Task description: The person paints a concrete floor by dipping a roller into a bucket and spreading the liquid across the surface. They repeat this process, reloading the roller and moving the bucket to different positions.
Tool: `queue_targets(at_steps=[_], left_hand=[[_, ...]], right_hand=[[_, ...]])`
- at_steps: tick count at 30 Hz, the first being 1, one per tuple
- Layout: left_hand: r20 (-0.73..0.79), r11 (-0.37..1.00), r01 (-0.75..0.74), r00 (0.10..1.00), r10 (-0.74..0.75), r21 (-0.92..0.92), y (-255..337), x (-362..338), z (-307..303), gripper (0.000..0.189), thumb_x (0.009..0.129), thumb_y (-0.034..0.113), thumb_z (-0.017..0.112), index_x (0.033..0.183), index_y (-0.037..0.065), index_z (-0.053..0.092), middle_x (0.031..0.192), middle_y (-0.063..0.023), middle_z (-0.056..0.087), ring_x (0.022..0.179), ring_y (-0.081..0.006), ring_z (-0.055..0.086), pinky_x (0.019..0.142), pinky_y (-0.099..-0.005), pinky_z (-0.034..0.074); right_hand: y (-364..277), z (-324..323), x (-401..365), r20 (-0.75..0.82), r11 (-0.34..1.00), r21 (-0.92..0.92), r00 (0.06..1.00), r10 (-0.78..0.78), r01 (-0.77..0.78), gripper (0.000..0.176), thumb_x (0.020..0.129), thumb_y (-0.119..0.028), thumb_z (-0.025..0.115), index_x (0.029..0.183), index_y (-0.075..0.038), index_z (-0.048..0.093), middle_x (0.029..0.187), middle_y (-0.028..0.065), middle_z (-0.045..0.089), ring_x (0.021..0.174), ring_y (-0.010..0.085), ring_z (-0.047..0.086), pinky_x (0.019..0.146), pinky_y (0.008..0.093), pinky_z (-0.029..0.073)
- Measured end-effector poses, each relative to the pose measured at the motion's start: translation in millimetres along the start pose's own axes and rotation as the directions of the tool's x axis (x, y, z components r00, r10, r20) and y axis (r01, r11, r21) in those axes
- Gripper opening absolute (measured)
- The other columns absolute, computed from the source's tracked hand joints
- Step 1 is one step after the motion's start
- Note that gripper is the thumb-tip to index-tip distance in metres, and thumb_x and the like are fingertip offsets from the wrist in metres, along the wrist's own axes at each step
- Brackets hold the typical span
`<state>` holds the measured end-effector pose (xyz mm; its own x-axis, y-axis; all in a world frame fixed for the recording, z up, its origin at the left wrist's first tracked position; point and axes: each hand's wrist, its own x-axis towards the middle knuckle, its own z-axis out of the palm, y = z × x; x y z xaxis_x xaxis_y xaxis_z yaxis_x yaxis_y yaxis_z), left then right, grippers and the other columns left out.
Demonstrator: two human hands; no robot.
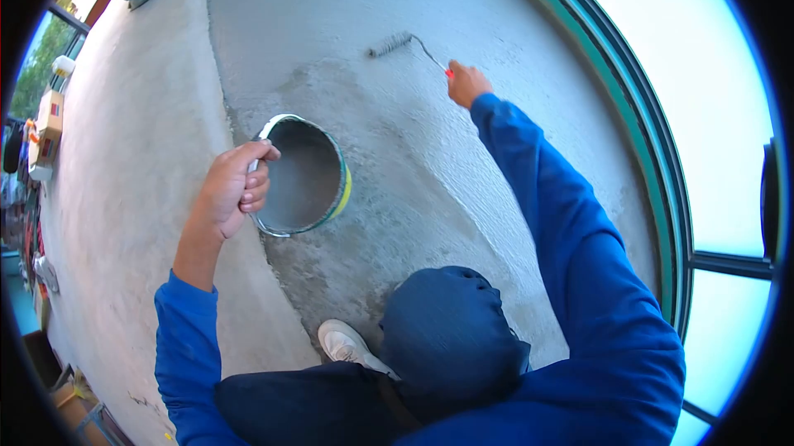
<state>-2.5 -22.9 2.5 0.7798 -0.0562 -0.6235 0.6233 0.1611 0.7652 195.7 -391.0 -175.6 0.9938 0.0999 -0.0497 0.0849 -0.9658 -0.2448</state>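
Blue sleeve on each arm. Right arm stretched well forward, right hand (pixel 469 85) closed round the red grip of a roller (pixel 390 43), its nap at the coated grey floor (pixel 488 8). Left forearm raised, left hand (pixel 238 186) clenched on the handle of a bucket (pixel 345 194) containing grey liquid. White shoe (pixel 343 342) nearer the body, on duller, patchy floor. Pale strip (pixel 141 157) along left; green-edged window frame (pixel 616 82) curves along right.
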Motion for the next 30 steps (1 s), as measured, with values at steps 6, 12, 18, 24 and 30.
queue_targets(at_steps=[6, 12, 18, 24, 30], left_hand=[[-0.019, 0.998, 0.025, 0.999, -0.026, -0.057, 1.0, 7.5, -10.2, 0.022, 0.094, 0.027, 0.050, 0.089, 0.006, 0.054, 0.051, 0.0073, 0.032, 0.037, -0.0015, 0.028, 0.033, -0.0185, 0.022], [-0.062, 0.999, -0.002, 0.998, -0.001, -0.045, -3.2, 8.0, -12.4, 0.021, 0.094, 0.026, 0.050, 0.089, 0.007, 0.054, 0.050, 0.0078, 0.030, 0.036, -0.0010, 0.026, 0.032, -0.0181, 0.020], [-0.106, 1.000, -0.021, 0.994, 0.020, -0.010, -1.7, 6.0, -6.0, 0.020, 0.094, 0.027, 0.052, 0.087, 0.008, 0.054, 0.049, 0.0083, 0.030, 0.035, -0.0010, 0.026, 0.031, -0.0183, 0.021], [-0.112, 1.000, -0.015, 0.994, 0.014, -0.013, -4.7, 5.4, 2.2, 0.021, 0.092, 0.029, 0.055, 0.083, 0.011, 0.053, 0.048, 0.0081, 0.030, 0.036, -0.0022, 0.027, 0.032, -0.0191, 0.021], [-0.134, 0.996, -0.024, 0.990, 0.035, 0.086, -1.1, -0.2, 18.8, 0.022, 0.091, 0.030, 0.055, 0.077, 0.014, 0.049, 0.048, 0.0082, 0.030, 0.035, -0.0022, 0.027, 0.032, -0.0192, 0.021]], right_hand=[[-62.6, 11.6, 98.8, -0.018, 1.000, 0.024, 1.000, -0.018, 0.018, 0.020, 0.085, -0.017, 0.051, 0.099, -0.006, 0.059, 0.099, 0.0226, 0.065, 0.094, 0.0423, 0.062, 0.078, 0.0509, 0.050], [-8.5, 19.9, 50.3, -0.006, 0.997, 0.050, 0.998, -0.055, 0.055, 0.022, 0.083, -0.019, 0.052, 0.101, -0.008, 0.058, 0.095, 0.0231, 0.065, 0.091, 0.0427, 0.061, 0.077, 0.0527, 0.049], [105.7, -17.9, -111.8, 0.036, 0.999, 0.036, 0.999, -0.009, 0.008, 0.022, 0.087, -0.025, 0.052, 0.105, -0.013, 0.054, 0.084, 0.0222, 0.065, 0.079, 0.0438, 0.062, 0.068, 0.0545, 0.048], [194.2, -58.2, -289.9, 0.090, 0.979, 0.069, 0.978, 0.186, -0.192, 0.020, 0.088, -0.023, 0.054, 0.104, -0.012, 0.052, 0.078, 0.0230, 0.063, 0.076, 0.0437, 0.061, 0.066, 0.0535, 0.047], [284.8, -70.8, -459.8, 0.071, 0.933, 0.084, 0.936, 0.344, -0.349, 0.020, 0.088, -0.023, 0.055, 0.103, -0.010, 0.053, 0.081, 0.0225, 0.062, 0.079, 0.0440, 0.059, 0.068, 0.0519, 0.046]])
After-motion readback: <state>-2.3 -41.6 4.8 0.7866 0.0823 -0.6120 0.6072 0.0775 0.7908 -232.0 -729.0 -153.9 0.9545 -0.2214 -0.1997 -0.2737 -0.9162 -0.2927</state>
